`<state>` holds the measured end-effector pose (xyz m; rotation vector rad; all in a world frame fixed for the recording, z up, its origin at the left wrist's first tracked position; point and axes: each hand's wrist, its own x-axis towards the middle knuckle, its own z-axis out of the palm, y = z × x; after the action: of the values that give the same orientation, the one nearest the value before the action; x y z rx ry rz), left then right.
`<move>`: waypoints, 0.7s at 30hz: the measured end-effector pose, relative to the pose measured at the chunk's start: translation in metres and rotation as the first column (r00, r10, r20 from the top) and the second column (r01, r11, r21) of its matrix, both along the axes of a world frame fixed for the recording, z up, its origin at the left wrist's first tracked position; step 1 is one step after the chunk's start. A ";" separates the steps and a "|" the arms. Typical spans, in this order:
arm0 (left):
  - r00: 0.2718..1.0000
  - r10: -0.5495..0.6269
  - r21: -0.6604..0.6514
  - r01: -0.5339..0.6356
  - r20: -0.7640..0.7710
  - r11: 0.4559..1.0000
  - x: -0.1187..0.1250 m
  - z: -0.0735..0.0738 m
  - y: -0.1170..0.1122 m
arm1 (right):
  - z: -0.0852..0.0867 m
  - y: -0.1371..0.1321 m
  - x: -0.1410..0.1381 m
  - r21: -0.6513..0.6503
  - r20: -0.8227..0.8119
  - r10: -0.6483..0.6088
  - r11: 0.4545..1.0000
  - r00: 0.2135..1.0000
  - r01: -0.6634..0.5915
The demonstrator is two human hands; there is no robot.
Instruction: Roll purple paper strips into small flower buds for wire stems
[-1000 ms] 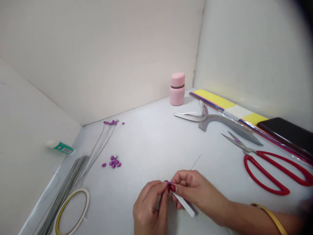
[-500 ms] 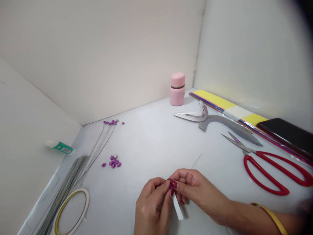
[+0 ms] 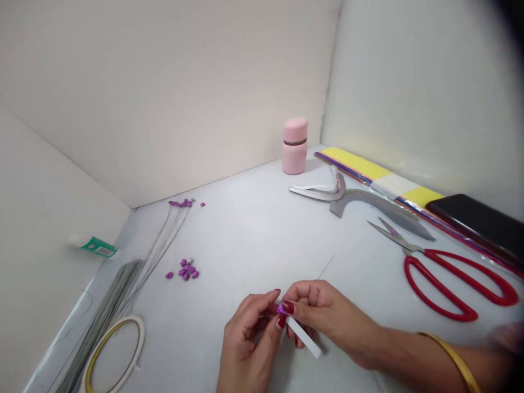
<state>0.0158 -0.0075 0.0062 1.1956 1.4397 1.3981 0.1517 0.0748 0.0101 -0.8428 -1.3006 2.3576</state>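
Observation:
My left hand (image 3: 249, 341) is curled in front of me, its thumb pressed to a small purple paper flower (image 3: 281, 309) and its index finger raised just above. My right hand (image 3: 327, 314) pinches the same flower from the other side between thumb and index finger. A narrow white paper strip (image 3: 303, 339) slants down from under the right fingertips. Past the right knuckles a thin wire (image 3: 326, 266) sticks out; where it runs inside the hand is hidden. To the left lie a loose heap of purple paper flowers (image 3: 189, 270) and several flowers on wire stems (image 3: 180, 203).
Bundled wires (image 3: 108, 305) and a tape roll (image 3: 141, 330) lie at left, near a green-labelled tube (image 3: 100, 247). A pink flask (image 3: 295, 147) stands at the back. Red-handled scissors (image 3: 440, 314), grey strips (image 3: 368, 199), packed coloured paper (image 3: 360, 164) and a black phone (image 3: 475, 215) lie at right.
My left index finger has lifted off the fingertips, so more of the purple flower shows. The white strip's free end has swung to the right.

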 end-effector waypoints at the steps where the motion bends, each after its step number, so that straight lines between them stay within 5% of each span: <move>1: 1.000 -0.008 0.006 0.009 -0.013 1.000 0.000 0.000 0.000 | 0.000 0.000 0.000 -0.008 -0.011 0.006 1.000 1.000 -0.006; 9: 0.976 0.139 0.082 -0.127 -0.167 0.988 0.004 -0.005 -0.003 | 0.001 0.001 0.001 -0.011 0.000 0.021 1.000 1.000 -0.021; 16: 0.988 0.102 -0.106 -0.090 0.114 0.990 0.003 0.001 0.000 | 0.001 0.002 0.000 0.017 0.026 0.030 0.999 0.999 -0.031; 21: 0.982 0.081 -0.136 -0.058 0.171 0.989 0.004 0.001 0.002 | 0.001 0.001 0.001 0.015 0.019 0.021 1.000 1.000 -0.021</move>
<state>0.0194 -0.0058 0.0068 0.9231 1.4354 1.3968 0.1524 0.0760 0.0107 -0.8530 -1.3398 2.3583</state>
